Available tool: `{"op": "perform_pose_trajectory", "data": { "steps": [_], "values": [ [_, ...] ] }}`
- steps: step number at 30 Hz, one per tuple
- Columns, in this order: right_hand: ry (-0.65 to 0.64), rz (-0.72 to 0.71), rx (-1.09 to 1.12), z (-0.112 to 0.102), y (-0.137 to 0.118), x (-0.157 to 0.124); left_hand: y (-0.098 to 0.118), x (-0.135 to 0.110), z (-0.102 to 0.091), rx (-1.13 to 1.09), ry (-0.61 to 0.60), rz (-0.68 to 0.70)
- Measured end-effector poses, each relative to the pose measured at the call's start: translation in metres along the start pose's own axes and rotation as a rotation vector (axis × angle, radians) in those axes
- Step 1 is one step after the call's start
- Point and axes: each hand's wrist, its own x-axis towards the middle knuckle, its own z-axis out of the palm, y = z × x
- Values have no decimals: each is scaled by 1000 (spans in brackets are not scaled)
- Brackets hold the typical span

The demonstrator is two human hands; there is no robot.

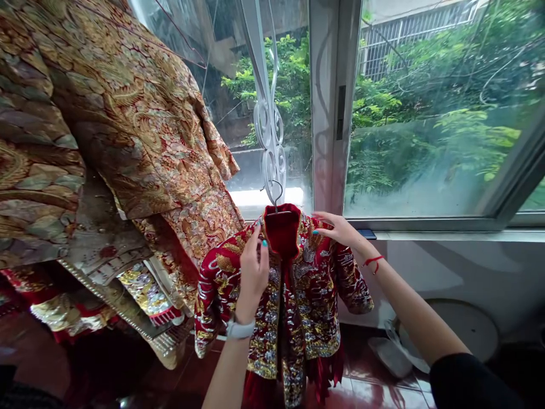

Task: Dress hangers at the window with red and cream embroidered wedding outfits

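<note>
A red jacket (315, 284) with gold and silver embroidery hangs in front of me on a wire hanger (277, 196), hooked at the white scrolled metalwork by the window. Its front is parted down the middle. My left hand (254, 264) lies at the collar's left side, fingers stretched upward and apart. Over the right shoulder rests my right hand (334, 228), its fingers extended and spread, touching or just above the fabric. Neither hand grips anything that I can see.
Long gold-patterned garments (140, 113) hang close on the left, with more embroidered clothes (149, 289) below them. Behind the jacket stands a sliding window (426, 142) with a sill (426, 235). A dark flat object (367, 234) lies on the sill. A pale round item (451, 329) stands lower right.
</note>
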Motion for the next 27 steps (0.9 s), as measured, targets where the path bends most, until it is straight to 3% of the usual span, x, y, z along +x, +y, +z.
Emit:
{"op": "perform_pose_trajectory", "data": {
  "steps": [3,5,8,10,12,16,19,21,22,24,27],
  "values": [
    [45,36,-80,-6,17,-13,-36,11,-28,188,62,-34],
    [96,49,-78,-6,26,-15,-54,22,-38,292,-12,-87],
    [130,67,-56,-6,34,-10,-68,30,-37,369,-171,-127],
    [143,77,-30,-8,37,-5,-71,29,-32,435,-177,-127],
    [102,94,-24,-12,39,-1,-74,27,-29,481,-164,-108],
    [-117,146,-26,-25,38,6,-77,24,-33,417,-187,-101],
    [-159,156,25,-35,34,9,-58,17,-37,269,-22,-47],
    [-152,140,68,-39,33,5,-30,7,-33,151,139,76],
    [-138,132,86,-40,33,2,-13,1,-26,85,157,146],
    [-92,123,92,-41,37,-10,20,-8,-6,-75,-3,231],
    [-6,125,18,-40,45,-28,59,-12,37,-291,-302,97]
  ]
}}
